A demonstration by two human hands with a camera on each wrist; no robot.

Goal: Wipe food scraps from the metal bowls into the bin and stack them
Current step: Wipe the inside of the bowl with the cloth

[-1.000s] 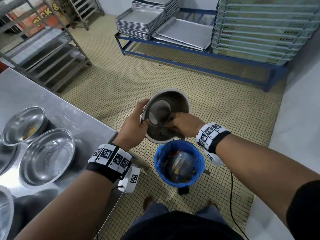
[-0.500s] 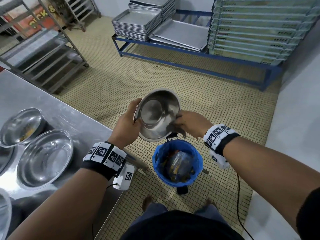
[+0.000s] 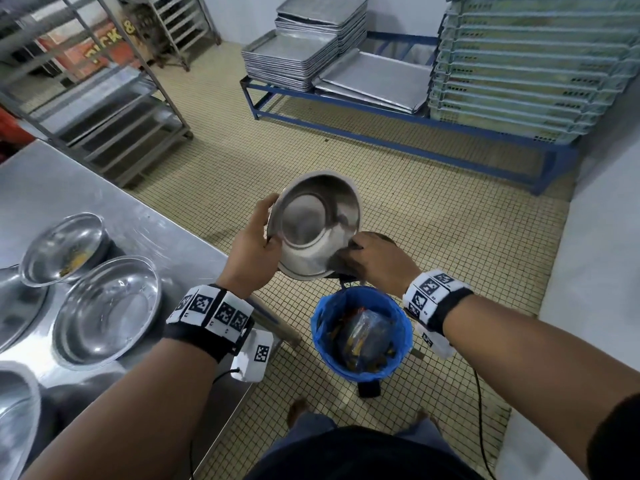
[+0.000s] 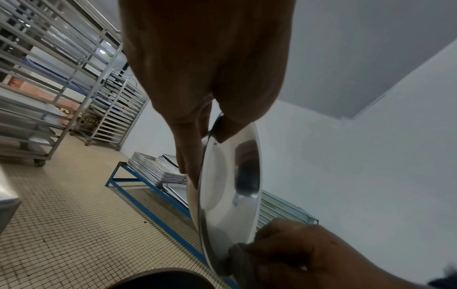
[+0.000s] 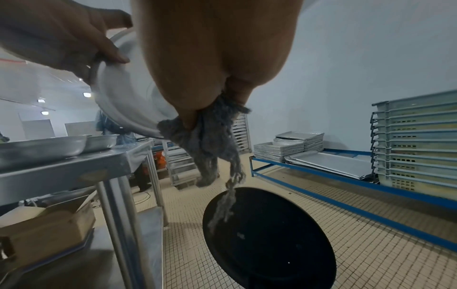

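Note:
My left hand [image 3: 258,237] grips the left rim of a metal bowl [image 3: 313,225], tilted on edge above the blue-lined bin [image 3: 362,332]; the bowl's inside looks clean. In the left wrist view the thumb and fingers pinch the bowl [image 4: 227,195] at its rim. At the bowl's lower right rim, my right hand [image 3: 375,261] holds a grey cloth [image 5: 210,140], whose frayed end hangs down toward the bin's black lid [image 5: 269,238]. On the steel table [image 3: 52,188] at left sit a bowl with food scraps [image 3: 64,249] and a clean-looking bowl [image 3: 107,311].
More bowl rims [image 3: 14,420] show at the table's near left edge. Baking trays [image 3: 301,53] and stacked crates [image 3: 530,71] rest on a blue floor frame at the back. Metal racks [image 3: 93,95] stand far left. A cardboard box [image 5: 47,230] sits under the table.
My right hand with the cloth has drawn out of the bowl's inside down to its lower right rim. The bowl has turned slightly in my left hand.

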